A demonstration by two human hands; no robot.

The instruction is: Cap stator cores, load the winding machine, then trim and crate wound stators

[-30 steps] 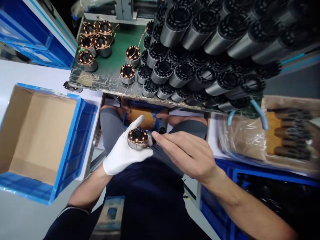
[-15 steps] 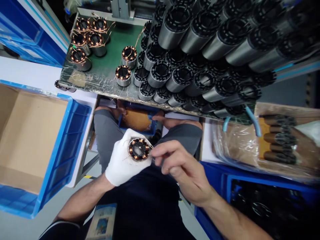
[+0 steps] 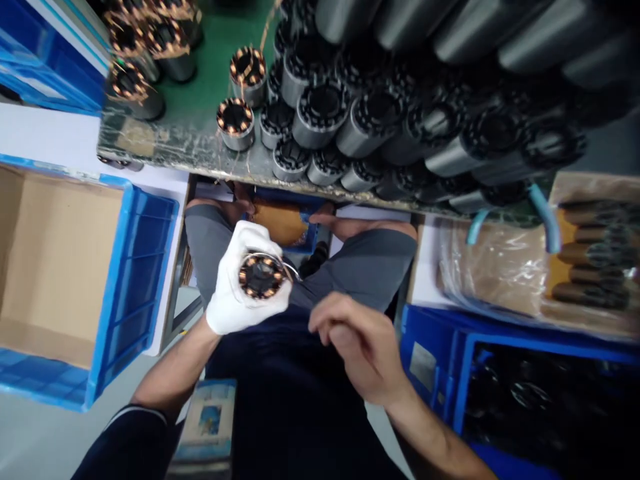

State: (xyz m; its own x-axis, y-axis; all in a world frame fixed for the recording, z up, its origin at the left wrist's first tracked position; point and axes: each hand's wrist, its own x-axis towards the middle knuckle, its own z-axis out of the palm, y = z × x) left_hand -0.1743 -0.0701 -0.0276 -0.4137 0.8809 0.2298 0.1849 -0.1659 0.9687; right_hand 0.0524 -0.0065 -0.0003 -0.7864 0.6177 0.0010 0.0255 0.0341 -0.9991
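White-gloved fingers (image 3: 251, 235) wrap a copper-wound cylinder (image 3: 261, 276).

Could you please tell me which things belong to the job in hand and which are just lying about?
Belonging, I'd judge: copper-wound stator, held in the gloved left hand; bare right hand, apart from it; probably similar stators on the bench.

Seemingly lying about: light-blue handles; cardboard-lined blue crate; plastic-lined carton.

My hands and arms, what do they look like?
The left hand wears a white glove ending around the wrist; the right hand is bare. The left sleeve is dark blue and short, with thin white edging; the right one is out of view.
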